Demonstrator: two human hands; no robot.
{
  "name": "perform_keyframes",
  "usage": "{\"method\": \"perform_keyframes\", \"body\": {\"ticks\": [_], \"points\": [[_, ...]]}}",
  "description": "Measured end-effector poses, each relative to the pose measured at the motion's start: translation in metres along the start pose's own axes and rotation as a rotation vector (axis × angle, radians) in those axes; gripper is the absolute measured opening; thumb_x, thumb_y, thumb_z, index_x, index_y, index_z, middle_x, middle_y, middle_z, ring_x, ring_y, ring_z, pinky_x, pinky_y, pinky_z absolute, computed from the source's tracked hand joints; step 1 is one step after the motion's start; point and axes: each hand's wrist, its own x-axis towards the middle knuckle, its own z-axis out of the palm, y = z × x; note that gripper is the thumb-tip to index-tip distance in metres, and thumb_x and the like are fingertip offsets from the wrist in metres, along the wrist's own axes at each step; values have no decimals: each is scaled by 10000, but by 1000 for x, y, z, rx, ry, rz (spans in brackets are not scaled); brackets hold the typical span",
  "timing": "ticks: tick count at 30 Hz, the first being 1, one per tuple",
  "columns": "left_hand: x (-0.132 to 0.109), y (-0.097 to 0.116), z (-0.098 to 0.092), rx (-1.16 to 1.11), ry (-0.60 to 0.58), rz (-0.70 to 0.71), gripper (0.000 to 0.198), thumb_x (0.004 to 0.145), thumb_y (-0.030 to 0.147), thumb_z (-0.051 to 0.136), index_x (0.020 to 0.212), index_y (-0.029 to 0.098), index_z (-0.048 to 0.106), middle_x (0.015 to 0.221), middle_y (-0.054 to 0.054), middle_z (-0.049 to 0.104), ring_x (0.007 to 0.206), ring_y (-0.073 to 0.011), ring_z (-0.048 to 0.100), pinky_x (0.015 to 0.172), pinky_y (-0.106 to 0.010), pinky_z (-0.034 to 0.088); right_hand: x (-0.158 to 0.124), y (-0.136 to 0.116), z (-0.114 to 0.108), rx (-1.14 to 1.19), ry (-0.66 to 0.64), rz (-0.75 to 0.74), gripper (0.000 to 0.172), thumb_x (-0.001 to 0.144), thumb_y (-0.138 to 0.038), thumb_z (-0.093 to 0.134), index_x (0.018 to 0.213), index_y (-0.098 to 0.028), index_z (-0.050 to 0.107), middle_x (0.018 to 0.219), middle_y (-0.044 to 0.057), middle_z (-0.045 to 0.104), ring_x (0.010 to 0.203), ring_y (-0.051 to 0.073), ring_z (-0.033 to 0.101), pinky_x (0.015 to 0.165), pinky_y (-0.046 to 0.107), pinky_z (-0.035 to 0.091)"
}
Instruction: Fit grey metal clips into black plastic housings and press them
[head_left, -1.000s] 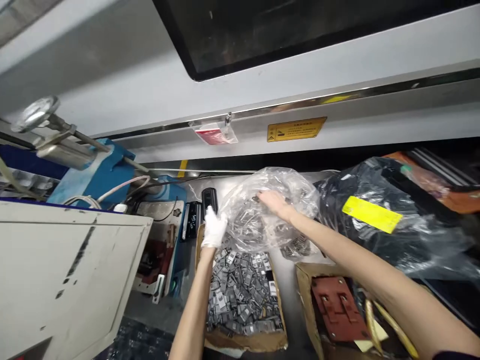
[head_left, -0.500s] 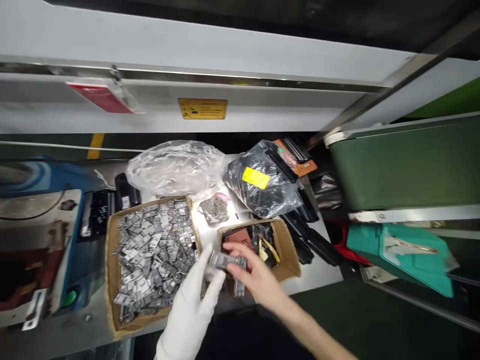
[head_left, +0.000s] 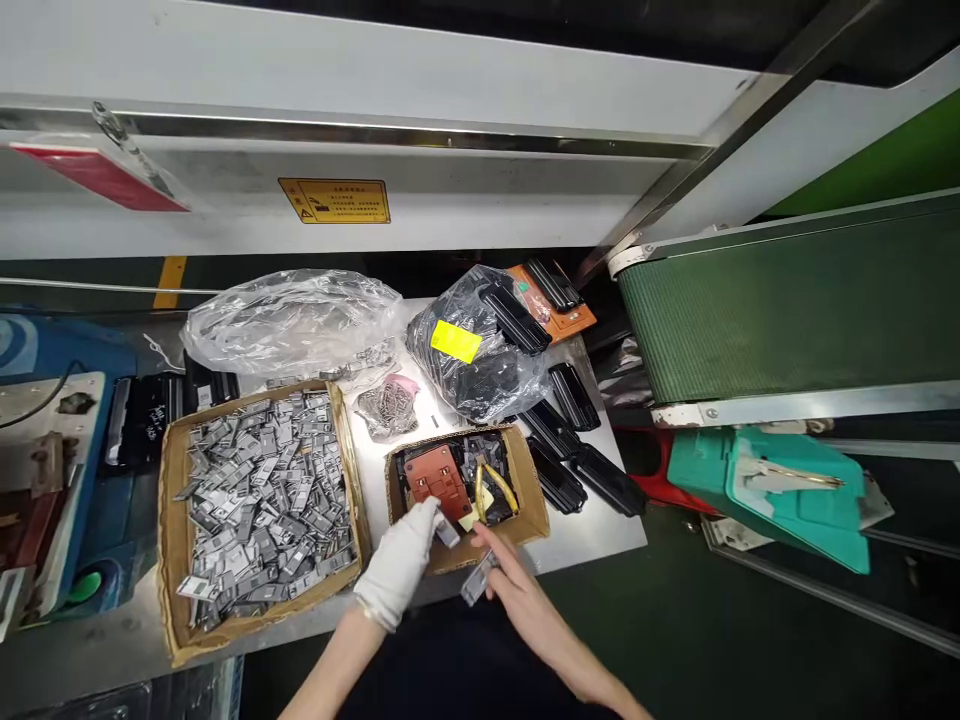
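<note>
My left hand [head_left: 401, 560], in a white glove, is closed on a small grey plastic clip [head_left: 447, 531] over the front edge of the smaller cardboard box [head_left: 534, 490]. Close by on the right, my bare right hand [head_left: 519, 595] grips another grey plastic clip [head_left: 478, 578] between thumb and fingers, tilted. The two parts are apart. Inside the smaller box lie a reddish-brown plate [head_left: 439, 480], yellow-handled pliers [head_left: 499, 490] and dark pieces. A larger cardboard box [head_left: 171, 560] to the left is full of similar grey clips [head_left: 262, 500].
Behind the boxes lie a clear plastic bag [head_left: 292, 320], a bag of black parts [head_left: 480, 380] with a yellow label, and a small bag of metal pieces [head_left: 388, 408]. Black housings [head_left: 574, 395] lie at the right. A green conveyor [head_left: 787, 310] and teal bin [head_left: 772, 490] stand farther right.
My hands have moved apart; each now holds its own grey part, which were close together before. The view has shifted, so the boxes appear farther left.
</note>
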Motion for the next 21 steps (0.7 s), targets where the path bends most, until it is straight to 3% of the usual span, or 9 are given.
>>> {"method": "perform_keyframes", "body": {"ticks": [4, 6, 8, 12, 15, 21], "points": [[31, 8, -5, 242, 24, -78, 430, 956, 64, 338, 1316, 90, 572, 1158, -181, 700, 1040, -236, 698, 991, -390, 551, 25, -12, -38, -206, -19, -128, 541, 967, -272, 375, 1505, -246, 435, 1361, 107, 570, 1117, 204, 630, 1030, 375, 500], [37, 13, -1, 367, 44, -148, 473, 939, 14, 290, 1342, 22, 536, 1087, -224, 687, 931, -271, 709, 847, -422, 599, 45, -21, -48, -384, -68, -138, 547, 961, -200, 402, 1507, -227, 422, 1367, 113, 582, 1021, 194, 655, 964, 352, 527], [41, 19, 6, 471, 60, -210, 530, 919, -32, 217, 1373, -37, 491, 1049, -261, 668, 882, -295, 713, 740, -416, 607, 69, -30, -52, -585, -86, -138, 530, 936, -114, 444, 1459, -195, 471, 1399, 123, 567, 1047, 199, 650, 952, 326, 516], [48, 24, 17, 599, 65, -255, 550, 906, -69, 176, 1331, -55, 524, 1131, -294, 632, 876, -280, 722, 705, -354, 595, 118, -38, -41, -793, -92, -90, 458, 878, -23, 508, 1325, -115, 555, 1339, 172, 574, 1101, 259, 642, 950, 352, 484], [52, 21, 18, 645, 61, -250, 470, 941, -44, 263, 1315, -14, 546, 1040, -214, 661, 836, -245, 716, 668, -314, 585, 143, -39, -29, -874, -90, -54, 390, 858, -6, 527, 1231, -92, 600, 1235, 174, 613, 1048, 271, 662, 900, 344, 489], [54, 13, 17, 676, 74, -178, 367, 951, -17, 413, 1285, 37, 558, 986, -132, 652, 844, -205, 671, 677, -297, 569, 150, -40, -5, -961, -24, -84, 354, 929, -10, 412, 1201, -88, 626, 1236, 186, 608, 1036, 255, 674, 897, 324, 498]]}}
